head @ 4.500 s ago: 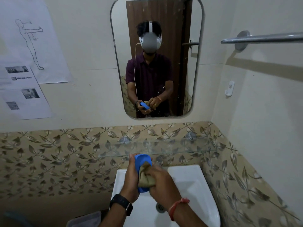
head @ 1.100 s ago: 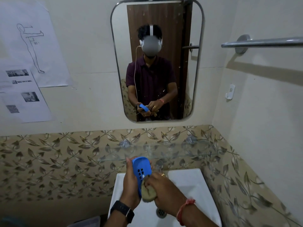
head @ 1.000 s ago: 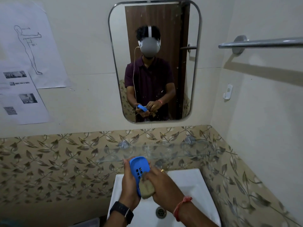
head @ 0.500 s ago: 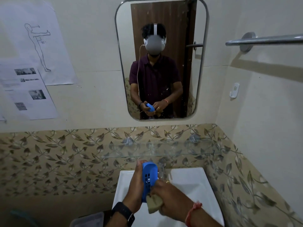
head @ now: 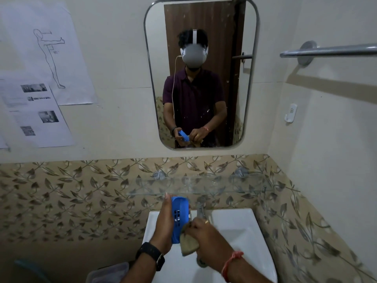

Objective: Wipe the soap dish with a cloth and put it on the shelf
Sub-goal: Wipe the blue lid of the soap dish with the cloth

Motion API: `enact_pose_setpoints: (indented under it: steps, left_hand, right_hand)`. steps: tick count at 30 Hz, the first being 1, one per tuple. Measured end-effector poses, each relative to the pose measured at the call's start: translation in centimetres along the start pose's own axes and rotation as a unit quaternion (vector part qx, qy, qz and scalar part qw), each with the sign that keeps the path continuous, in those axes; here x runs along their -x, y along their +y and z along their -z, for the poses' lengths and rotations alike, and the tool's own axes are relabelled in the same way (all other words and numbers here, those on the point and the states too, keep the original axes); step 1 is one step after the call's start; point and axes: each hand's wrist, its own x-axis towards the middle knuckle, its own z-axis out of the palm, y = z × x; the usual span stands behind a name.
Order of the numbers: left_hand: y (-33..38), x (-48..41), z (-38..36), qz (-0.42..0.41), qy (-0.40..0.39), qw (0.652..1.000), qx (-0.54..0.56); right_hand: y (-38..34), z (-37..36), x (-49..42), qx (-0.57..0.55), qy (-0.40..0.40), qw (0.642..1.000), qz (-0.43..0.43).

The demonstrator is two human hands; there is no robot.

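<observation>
Low in the centre of the frame, the right hand (head: 206,234) grips one beige cloth (head: 188,244), fingers curled round it, against the lower end of one blue soap dish (head: 179,217). The left hand (head: 165,223) clasps the dish on edge, its long axis pointing up-frame toward the one glass shelf (head: 204,185), just above and beyond; the left hand is nearer to it.

Towel rail (head: 330,50) cut by frame edge, tap (head: 201,208) partly behind right hand (head: 206,234) (drain (head: 201,263) behind wrist)
</observation>
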Motion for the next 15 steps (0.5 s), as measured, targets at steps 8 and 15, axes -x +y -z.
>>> enact_pose_setpoints:
  steps: [8, 15]
  left_hand:
    - [-0.3, 1.1, -1.1, 0.001, -0.002, 0.998, 0.060]
    - [-0.6, 1.9, -2.9, 0.021, -0.053, 0.993, 0.107]
  right_hand:
    - [-2.5, 2.2, -1.5, -0.645, 0.000, 0.705, -0.295]
    - [-4.3, 1.9, -4.1, -0.521, 0.250, 0.745, -0.333]
